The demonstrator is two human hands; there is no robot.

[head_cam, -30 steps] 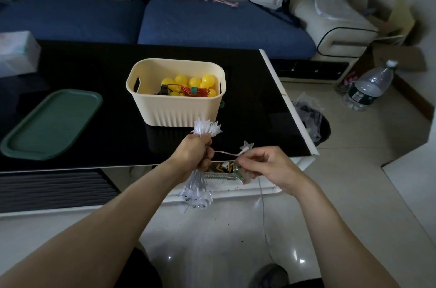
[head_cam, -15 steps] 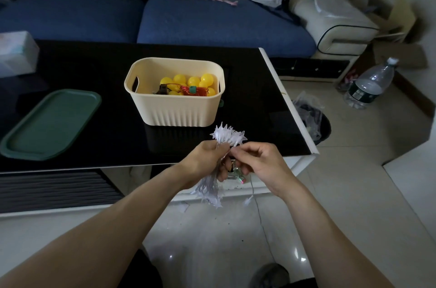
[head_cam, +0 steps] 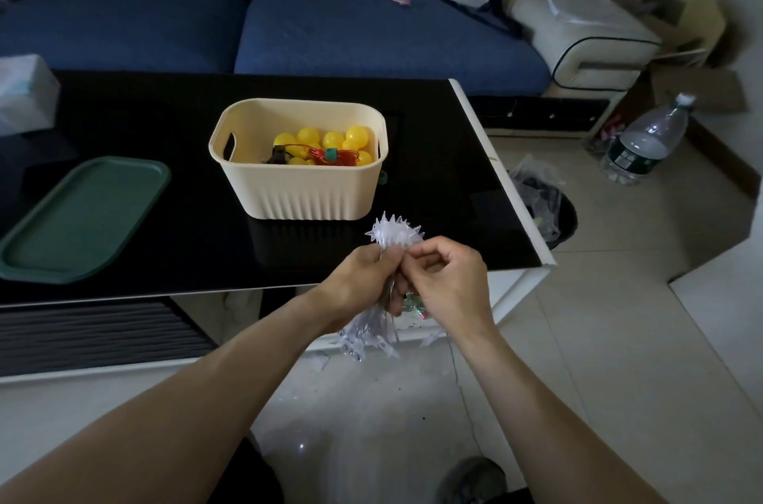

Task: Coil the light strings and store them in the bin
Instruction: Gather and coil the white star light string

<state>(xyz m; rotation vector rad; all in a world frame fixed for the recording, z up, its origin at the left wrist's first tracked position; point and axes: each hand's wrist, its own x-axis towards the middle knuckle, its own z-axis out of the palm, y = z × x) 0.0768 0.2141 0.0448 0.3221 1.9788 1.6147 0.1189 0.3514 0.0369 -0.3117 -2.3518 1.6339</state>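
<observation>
Your left hand (head_cam: pixel 363 280) fisted around the star lights (head_cam: pixel 394 234), your right hand (head_cam: pixel 448 280) pinching them, bin (head_cam: pixel 301 189) at 11 o'clock.

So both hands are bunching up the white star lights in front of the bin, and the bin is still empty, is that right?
Not quite. The head view shows the bin already holds a string of yellow ball lights. The rest stands: the left hand and right hand are bunching the white star lights in front of it.
</observation>
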